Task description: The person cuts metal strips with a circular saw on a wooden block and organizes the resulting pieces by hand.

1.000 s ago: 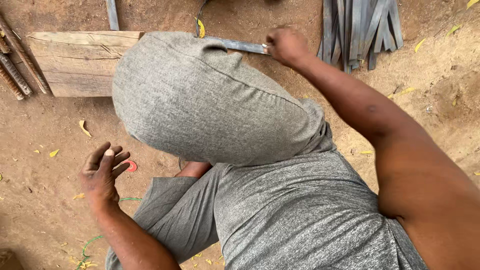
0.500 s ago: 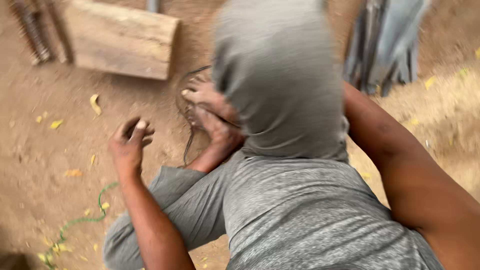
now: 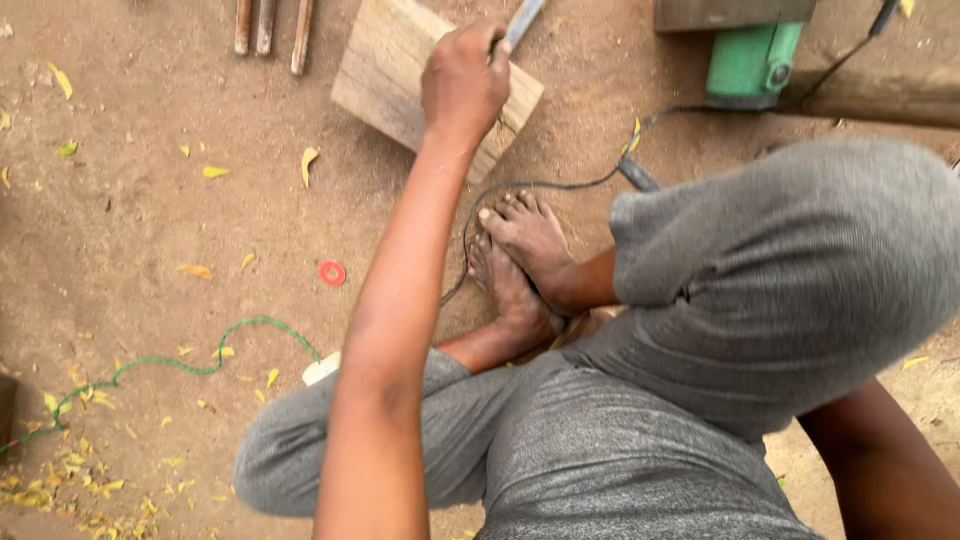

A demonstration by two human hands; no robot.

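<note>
Light: soft, even daylight, bright overall | Shadows: faint and diffuse on the dirt ground [image 3: 150,250]; no glare seen | Focus: ground and wooden block [image 3: 390,75] rendered sharp | Blur: slight softness noted on the near grey cloth [image 3: 800,280] | Edges: mild wide-angle stretching

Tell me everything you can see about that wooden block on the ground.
The wooden block is a thick, pale slab of rough, weathered timber with visible grain, lying flat and skewed on the dirt. The left hand is over its right part, gripping a flat metal strip that slants up past the block's far edge. Whether the strip touches the wood is hidden. A black cable curves just below it.
</note>
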